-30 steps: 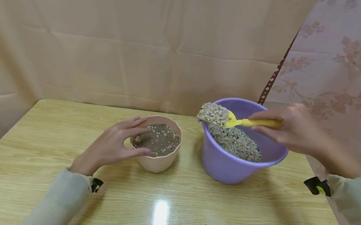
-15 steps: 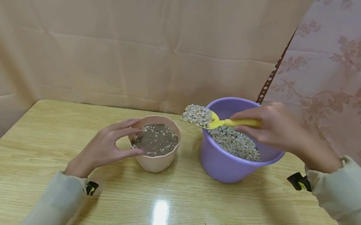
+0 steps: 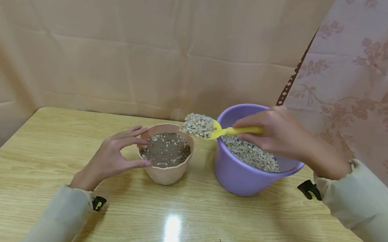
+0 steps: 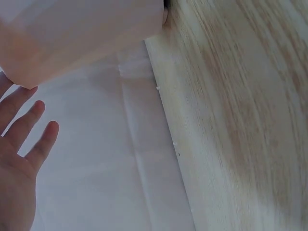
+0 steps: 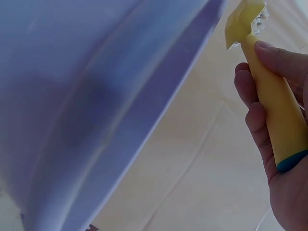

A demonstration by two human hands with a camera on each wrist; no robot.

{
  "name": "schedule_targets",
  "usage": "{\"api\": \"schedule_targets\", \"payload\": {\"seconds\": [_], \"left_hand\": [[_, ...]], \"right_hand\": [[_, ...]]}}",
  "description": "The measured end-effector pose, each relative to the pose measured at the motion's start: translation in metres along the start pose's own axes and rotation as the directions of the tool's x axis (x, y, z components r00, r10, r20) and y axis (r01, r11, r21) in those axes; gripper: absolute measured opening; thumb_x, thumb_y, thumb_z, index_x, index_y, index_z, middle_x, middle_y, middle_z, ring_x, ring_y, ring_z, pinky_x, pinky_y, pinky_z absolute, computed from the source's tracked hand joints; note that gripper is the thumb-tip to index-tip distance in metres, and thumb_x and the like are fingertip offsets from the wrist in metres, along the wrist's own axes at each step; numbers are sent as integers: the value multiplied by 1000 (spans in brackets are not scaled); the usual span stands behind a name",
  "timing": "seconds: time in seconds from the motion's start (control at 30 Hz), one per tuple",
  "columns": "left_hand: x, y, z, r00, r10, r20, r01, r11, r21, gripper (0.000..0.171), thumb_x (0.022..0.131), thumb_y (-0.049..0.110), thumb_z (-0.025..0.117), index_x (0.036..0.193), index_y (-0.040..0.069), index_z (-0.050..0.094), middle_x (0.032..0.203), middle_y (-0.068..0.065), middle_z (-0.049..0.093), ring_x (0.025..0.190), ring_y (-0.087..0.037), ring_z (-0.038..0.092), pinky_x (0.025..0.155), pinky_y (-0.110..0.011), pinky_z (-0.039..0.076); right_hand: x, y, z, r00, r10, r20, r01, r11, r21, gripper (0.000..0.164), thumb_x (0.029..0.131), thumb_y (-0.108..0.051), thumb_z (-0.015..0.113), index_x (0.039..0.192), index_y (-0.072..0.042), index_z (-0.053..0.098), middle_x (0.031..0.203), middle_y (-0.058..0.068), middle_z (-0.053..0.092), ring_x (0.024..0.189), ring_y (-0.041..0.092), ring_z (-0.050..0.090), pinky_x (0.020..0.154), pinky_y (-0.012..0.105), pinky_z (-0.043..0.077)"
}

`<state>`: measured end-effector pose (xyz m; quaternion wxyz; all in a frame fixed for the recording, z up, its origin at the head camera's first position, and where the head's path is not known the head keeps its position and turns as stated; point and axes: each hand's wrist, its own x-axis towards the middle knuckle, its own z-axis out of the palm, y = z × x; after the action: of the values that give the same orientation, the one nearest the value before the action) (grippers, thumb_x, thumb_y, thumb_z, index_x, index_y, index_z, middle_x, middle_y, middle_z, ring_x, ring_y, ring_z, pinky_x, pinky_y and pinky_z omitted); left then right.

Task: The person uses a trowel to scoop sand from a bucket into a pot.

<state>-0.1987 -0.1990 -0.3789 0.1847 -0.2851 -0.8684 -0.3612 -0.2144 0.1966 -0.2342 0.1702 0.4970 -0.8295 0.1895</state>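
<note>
My right hand (image 3: 276, 132) grips the yellow handle of a small trowel (image 3: 244, 129). Its blade is heaped with pale gravel (image 3: 199, 124) and hangs level above the right rim of a peach flowerpot (image 3: 168, 176). Grey-brown soil (image 3: 166, 150) with scattered pebbles lies in the pot. My left hand (image 3: 109, 160) rests at the pot's left rim, with thumb and forefinger reaching over the edge. In the left wrist view, the other fingers (image 4: 43, 147) are loosely extended, some apart from the pot. The right wrist view shows fingers wrapped round the trowel handle (image 5: 276, 108).
A purple bucket (image 3: 240, 179) part-filled with gravel (image 3: 253, 156) stands right of the pot, under my right hand. Both stand towards the back of the wooden table (image 3: 123, 228). A beige curtain (image 3: 115, 41) hangs behind, and a flowered cloth (image 3: 386, 84) at the right.
My right hand has carried the loaded trowel leftward, from above the bucket to the pot's right rim. The left hand has stayed at the pot, shifting only slightly.
</note>
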Motion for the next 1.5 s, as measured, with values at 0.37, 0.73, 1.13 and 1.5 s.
{"api": "schedule_targets", "payload": {"seconds": [0.37, 0.73, 1.13, 1.5], "left_hand": [[-1, -5, 0, 1000, -28, -4, 28, 996, -83, 49, 60, 26, 96, 100, 7, 77, 135, -8, 62, 135, -31, 48, 107, -59, 37], [-3, -4, 0, 997, -73, 11, 74, 989, -125, 48, 61, 26, 96, 102, 9, 77, 137, -6, 61, 137, -28, 46, 109, -60, 34], [0, 0, 0, 996, -85, 21, 87, 990, -112, 48, 62, 28, 96, 101, 9, 76, 134, -12, 63, 137, -28, 47, 108, -61, 35], [0, 2, 0, 998, -66, 12, 67, 992, -103, 46, 62, 27, 96, 99, 8, 76, 131, -14, 64, 135, -30, 49, 108, -60, 36]], "right_hand": [[15, -7, 9, 996, 30, 87, -31, 999, 12, 20, 80, -9, 82, 99, -14, 80, 84, -9, 74, 59, -2, 56, 54, 24, 48], [28, -12, 16, 986, 49, 162, -44, 998, -35, 17, 82, -11, 81, 98, -16, 79, 84, -9, 74, 59, 2, 55, 57, 29, 47], [37, -18, 22, 982, 13, 190, -2, 998, -59, 16, 80, -8, 80, 94, -16, 78, 79, -10, 71, 63, 6, 58, 63, 32, 49], [44, -23, 26, 967, 29, 254, -7, 996, -89, 13, 81, -8, 78, 80, -20, 73, 60, -12, 51, 54, 6, 43, 56, 31, 41]]}}
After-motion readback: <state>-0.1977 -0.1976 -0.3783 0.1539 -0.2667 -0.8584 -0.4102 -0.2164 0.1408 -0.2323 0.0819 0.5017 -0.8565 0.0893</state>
